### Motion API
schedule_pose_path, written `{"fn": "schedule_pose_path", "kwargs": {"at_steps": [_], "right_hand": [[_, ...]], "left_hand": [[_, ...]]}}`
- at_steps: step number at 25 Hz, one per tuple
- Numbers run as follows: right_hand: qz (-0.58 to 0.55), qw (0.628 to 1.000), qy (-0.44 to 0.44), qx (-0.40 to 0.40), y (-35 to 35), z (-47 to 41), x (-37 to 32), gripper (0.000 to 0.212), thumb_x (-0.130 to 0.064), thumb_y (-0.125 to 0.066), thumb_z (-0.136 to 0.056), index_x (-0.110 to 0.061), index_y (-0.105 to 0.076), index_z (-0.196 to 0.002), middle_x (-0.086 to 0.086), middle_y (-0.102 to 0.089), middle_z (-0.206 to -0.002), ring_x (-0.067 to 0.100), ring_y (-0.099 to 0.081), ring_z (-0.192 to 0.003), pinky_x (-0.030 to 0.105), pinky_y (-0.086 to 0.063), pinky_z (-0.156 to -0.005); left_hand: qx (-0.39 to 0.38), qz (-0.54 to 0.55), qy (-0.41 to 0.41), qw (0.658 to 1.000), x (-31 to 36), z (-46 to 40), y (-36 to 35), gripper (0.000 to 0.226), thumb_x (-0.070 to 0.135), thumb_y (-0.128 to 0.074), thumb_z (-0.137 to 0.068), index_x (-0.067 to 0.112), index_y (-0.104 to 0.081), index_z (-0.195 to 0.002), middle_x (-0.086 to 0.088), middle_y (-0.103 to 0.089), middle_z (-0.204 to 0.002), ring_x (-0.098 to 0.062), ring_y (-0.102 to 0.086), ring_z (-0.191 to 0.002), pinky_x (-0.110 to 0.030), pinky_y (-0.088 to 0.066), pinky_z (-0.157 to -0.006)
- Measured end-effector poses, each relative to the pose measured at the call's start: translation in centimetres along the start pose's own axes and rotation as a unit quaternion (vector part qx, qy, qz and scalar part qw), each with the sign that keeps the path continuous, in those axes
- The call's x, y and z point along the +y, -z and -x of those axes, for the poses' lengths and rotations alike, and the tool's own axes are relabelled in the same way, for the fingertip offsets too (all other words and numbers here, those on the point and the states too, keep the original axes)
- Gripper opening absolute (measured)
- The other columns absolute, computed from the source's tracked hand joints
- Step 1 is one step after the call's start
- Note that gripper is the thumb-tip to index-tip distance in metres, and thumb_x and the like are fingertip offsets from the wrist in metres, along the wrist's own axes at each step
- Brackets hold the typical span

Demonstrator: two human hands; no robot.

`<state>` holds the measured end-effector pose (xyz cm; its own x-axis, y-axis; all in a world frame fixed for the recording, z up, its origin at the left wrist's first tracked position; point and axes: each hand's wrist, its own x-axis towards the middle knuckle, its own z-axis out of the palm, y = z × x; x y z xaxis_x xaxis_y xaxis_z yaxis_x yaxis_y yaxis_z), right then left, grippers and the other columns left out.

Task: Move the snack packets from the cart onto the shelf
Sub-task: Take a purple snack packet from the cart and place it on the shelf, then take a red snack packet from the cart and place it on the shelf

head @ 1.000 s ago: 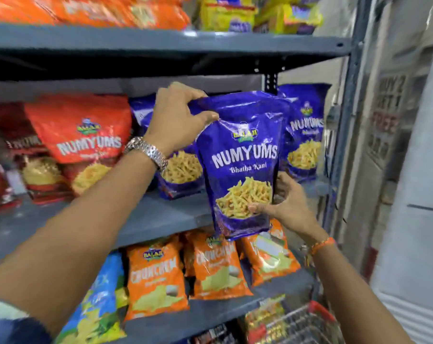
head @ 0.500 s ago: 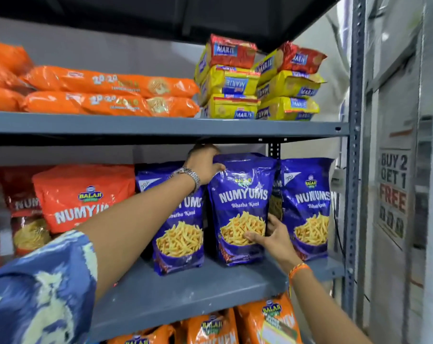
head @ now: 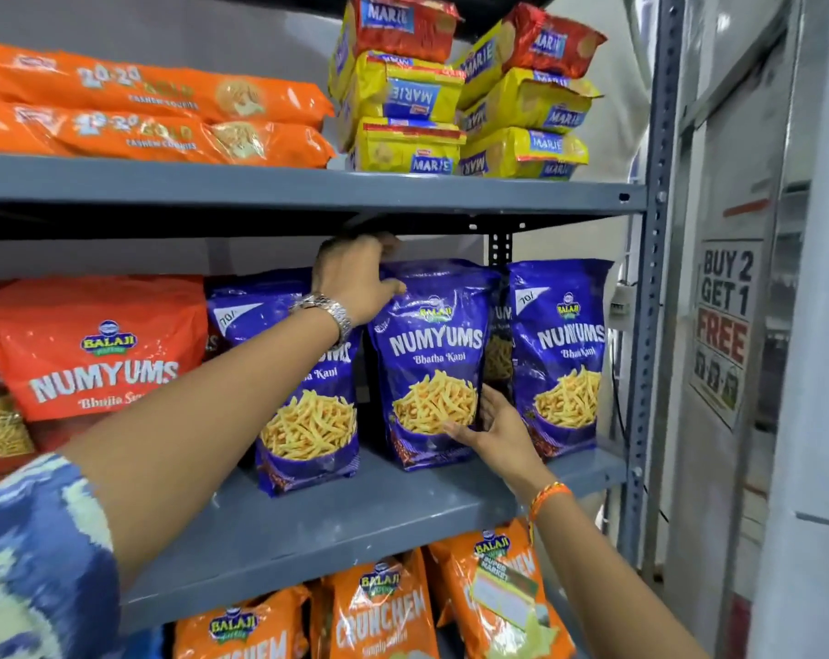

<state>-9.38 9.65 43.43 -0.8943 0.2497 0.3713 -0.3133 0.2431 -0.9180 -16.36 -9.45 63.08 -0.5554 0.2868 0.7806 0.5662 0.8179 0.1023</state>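
Observation:
A purple Numyums packet point(head: 434, 354) stands upright on the grey middle shelf point(head: 355, 511), between two other purple Numyums packets point(head: 307, 420) point(head: 562, 354). My left hand point(head: 355, 278) grips its top left corner, thumb on the front. My right hand point(head: 491, 428) holds its lower right edge, fingers partly behind it. The cart is out of view.
Red Numyums packets point(head: 93, 344) fill the shelf's left side. Orange biscuit packs point(head: 155, 107) and stacked Marie packs point(head: 450, 97) lie on the upper shelf. Orange Crunchem packets point(head: 379, 615) stand below. A grey upright post point(head: 650, 278) and a "Buy 2 Get 1 Free" sign point(head: 724, 321) are at right.
The purple packet went from held in front of the shelf to standing on it between two others. Both hands stayed on it. The view tilted upward.

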Motion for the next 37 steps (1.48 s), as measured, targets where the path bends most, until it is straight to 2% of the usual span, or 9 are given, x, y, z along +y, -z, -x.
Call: {"fn": "schedule_pose_path", "kwargs": {"at_steps": [5, 13, 16, 21, 26, 30, 34, 36, 37], "right_hand": [[0.035, 0.999, -0.034, -0.015, 4.4, 11.9, 1.0, 0.083, 0.003, -0.072, -0.084, -0.009, -0.027, -0.153, -0.001, -0.033, -0.157, 0.008, -0.032, -0.145, 0.006, -0.034, -0.107], [0.215, 0.952, -0.219, -0.023, 20.8, 32.1, 9.6, 0.057, -0.001, -0.074, -0.084, -0.011, -0.056, -0.138, 0.002, -0.056, -0.144, 0.009, -0.049, -0.137, 0.033, -0.037, -0.118], [0.335, 0.887, -0.296, -0.115, 23.7, 37.6, 14.4, 0.057, 0.001, -0.075, -0.081, -0.012, -0.060, -0.134, 0.005, -0.060, -0.140, 0.014, -0.053, -0.132, 0.033, -0.039, -0.115], [0.480, 0.699, -0.456, -0.272, 32.2, 52.2, 33.4, 0.053, -0.011, -0.057, -0.070, -0.041, -0.068, -0.112, 0.006, -0.067, -0.121, 0.020, -0.056, -0.093, 0.041, -0.051, -0.094], [0.566, 0.644, -0.301, -0.417, 27.8, 49.6, 29.9, 0.028, -0.013, -0.044, -0.093, -0.008, -0.065, -0.109, 0.017, -0.064, -0.117, 0.036, -0.064, -0.105, 0.042, -0.055, -0.081], [0.629, 0.587, -0.265, -0.436, 28.2, 50.7, 32.7, 0.025, -0.016, -0.043, -0.097, -0.003, -0.064, -0.099, 0.018, -0.063, -0.110, 0.036, -0.065, -0.099, 0.040, -0.047, -0.066], [0.663, 0.617, -0.173, -0.387, 27.7, 50.6, 34.2, 0.025, -0.031, -0.044, -0.093, -0.021, -0.067, -0.091, 0.002, -0.069, -0.096, 0.028, -0.065, -0.100, 0.040, -0.050, -0.076], [0.664, 0.650, -0.117, -0.350, 25.9, 49.7, 34.7, 0.020, -0.038, -0.047, -0.093, -0.027, -0.063, -0.089, -0.009, -0.070, -0.085, 0.020, -0.062, -0.095, 0.040, -0.043, -0.082], [0.659, 0.677, -0.084, -0.317, 24.7, 49.0, 34.9, 0.018, -0.040, -0.049, -0.093, -0.028, -0.062, -0.089, -0.010, -0.069, -0.083, 0.020, -0.061, -0.093, 0.040, -0.040, -0.083]], "left_hand": [[0.076, 0.213, -0.032, 0.974, 4.6, 11.2, -0.5, 0.053, 0.029, -0.083, -0.072, 0.026, -0.066, -0.122, 0.010, -0.072, -0.120, -0.012, -0.065, -0.115, -0.028, -0.044, -0.103], [-0.260, 0.364, 0.038, 0.894, 15.4, 37.0, -17.5, 0.062, 0.020, -0.088, -0.067, 0.022, -0.066, -0.125, 0.004, -0.072, -0.118, -0.014, -0.068, -0.107, -0.022, -0.051, -0.091], [-0.449, 0.372, 0.069, 0.809, 20.1, 47.2, -23.4, 0.074, 0.017, -0.092, -0.065, 0.012, -0.061, -0.133, -0.002, -0.070, -0.118, -0.015, -0.066, -0.098, -0.010, -0.049, -0.079], [-0.662, 0.313, 0.046, 0.680, 27.1, 62.7, -29.5, 0.116, 0.040, -0.095, -0.041, 0.009, -0.049, -0.142, -0.018, -0.063, -0.130, -0.037, -0.062, -0.121, -0.044, -0.053, -0.098], [-0.759, 0.249, 0.029, 0.601, 30.8, 73.4, -31.7, 0.117, 0.032, -0.100, -0.046, 0.008, -0.043, -0.146, -0.014, -0.054, -0.143, -0.030, -0.054, -0.131, -0.037, -0.048, -0.104], [-0.806, 0.224, 0.067, 0.543, 31.6, 78.7, -32.1, 0.147, 0.029, -0.100, -0.047, 0.012, -0.007, -0.159, -0.015, -0.026, -0.160, -0.033, -0.032, -0.147, -0.041, -0.035, -0.118], [-0.774, 0.314, 0.179, 0.520, 31.5, 81.0, -33.1, 0.157, 0.036, -0.102, -0.036, 0.016, -0.006, -0.158, -0.011, -0.040, -0.154, -0.030, -0.044, -0.140, -0.041, -0.036, -0.118], [-0.734, 0.386, 0.235, 0.507, 30.1, 83.9, -35.4, 0.150, 0.060, -0.096, -0.019, 0.021, -0.035, -0.149, -0.005, -0.055, -0.140, -0.027, -0.059, -0.124, -0.058, -0.043, -0.110], [-0.718, 0.429, 0.295, 0.462, 29.4, 85.2, -36.7, 0.131, 0.063, -0.095, -0.019, 0.021, -0.052, -0.136, -0.001, -0.059, -0.132, -0.024, -0.061, -0.117, -0.063, -0.040, -0.110]]}}
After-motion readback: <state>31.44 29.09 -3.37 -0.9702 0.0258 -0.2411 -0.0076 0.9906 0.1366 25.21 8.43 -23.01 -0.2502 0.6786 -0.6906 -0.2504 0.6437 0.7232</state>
